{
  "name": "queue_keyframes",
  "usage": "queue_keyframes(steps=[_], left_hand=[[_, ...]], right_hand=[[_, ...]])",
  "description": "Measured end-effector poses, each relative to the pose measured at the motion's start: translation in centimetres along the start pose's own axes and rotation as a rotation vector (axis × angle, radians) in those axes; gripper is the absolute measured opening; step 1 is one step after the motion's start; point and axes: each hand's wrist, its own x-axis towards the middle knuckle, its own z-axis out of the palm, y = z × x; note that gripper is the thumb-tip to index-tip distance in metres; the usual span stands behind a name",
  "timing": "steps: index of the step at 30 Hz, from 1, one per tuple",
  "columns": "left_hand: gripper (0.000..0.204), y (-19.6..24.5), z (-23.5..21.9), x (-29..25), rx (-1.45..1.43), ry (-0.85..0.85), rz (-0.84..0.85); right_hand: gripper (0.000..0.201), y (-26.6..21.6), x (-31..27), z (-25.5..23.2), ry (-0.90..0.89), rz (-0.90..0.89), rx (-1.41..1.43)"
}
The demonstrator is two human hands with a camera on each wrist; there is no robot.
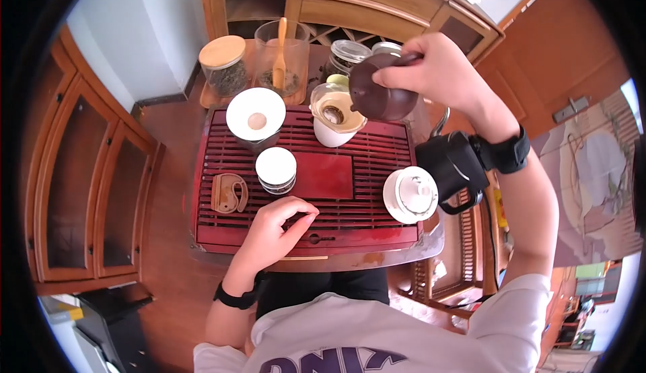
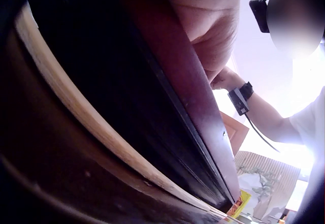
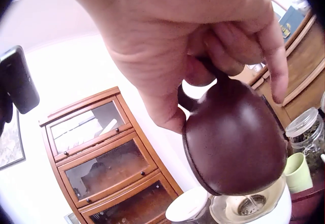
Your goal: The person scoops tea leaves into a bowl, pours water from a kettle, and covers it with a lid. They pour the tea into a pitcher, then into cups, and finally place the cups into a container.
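My right hand [image 1: 431,70] grips the handle of a dark brown teapot [image 1: 383,97], which it holds tilted in the air. Below the pot, a beige strainer [image 1: 351,121] sits in the mouth of a white pitcher [image 1: 331,137]. In the right wrist view a thin stream [image 3: 251,199] runs down into the strainer [image 3: 220,210] under the teapot [image 3: 236,137]. My left hand [image 1: 276,228] rests at the front of the red slatted tea tray [image 1: 229,238], fingers loosely bent around nothing. A small jar with a white lid [image 1: 276,165] stands just beyond it.
On the tray are a white lidded bowl [image 1: 410,195], a wide white-topped vessel [image 1: 256,117] and a brown flat piece [image 1: 229,193]. A black kettle [image 1: 452,164] stands to the right. Behind are a wooden-lidded tea jar [image 1: 225,70] and a glass container [image 1: 299,50] with a wooden scoop [image 1: 280,56].
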Motion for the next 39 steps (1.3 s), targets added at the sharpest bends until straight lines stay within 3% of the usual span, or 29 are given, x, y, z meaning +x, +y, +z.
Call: queue_keyframes(steps=[4, 20, 22, 25, 37, 39], left_hand=[[0.010, 0.3, -0.1, 0.0, -0.013, -0.009, -0.021], [0.008, -0.1, -0.1, -0.1, -0.062, 0.008, 0.010], [0.008, -0.4, -0.1, -0.1, 0.000, 0.017, 0.085], [0.008, 0.1, -0.1, -0.1, -0.054, 0.013, 0.017], [0.009, -0.1, 0.0, 0.0, -0.054, 0.022, 0.019], [0.009, -0.2, 0.0, 0.0, -0.049, 0.023, 0.019]], right_hand=[[0.039, 0.0, -0.4, 0.0, -0.023, 0.045, 0.132], [0.036, -2.1, 0.0, 0.4, 0.095, -0.083, -0.211], [0.036, -2.6, 0.0, 0.6, 0.101, -0.094, -0.244], [0.037, -3.4, -0.2, 0.8, 0.074, -0.102, -0.253], [0.032, -5.5, -1.0, 0.1, 0.095, -0.299, -0.404], [0.030, -5.2, -1.1, 0.4, 0.127, -0.413, -0.398]])
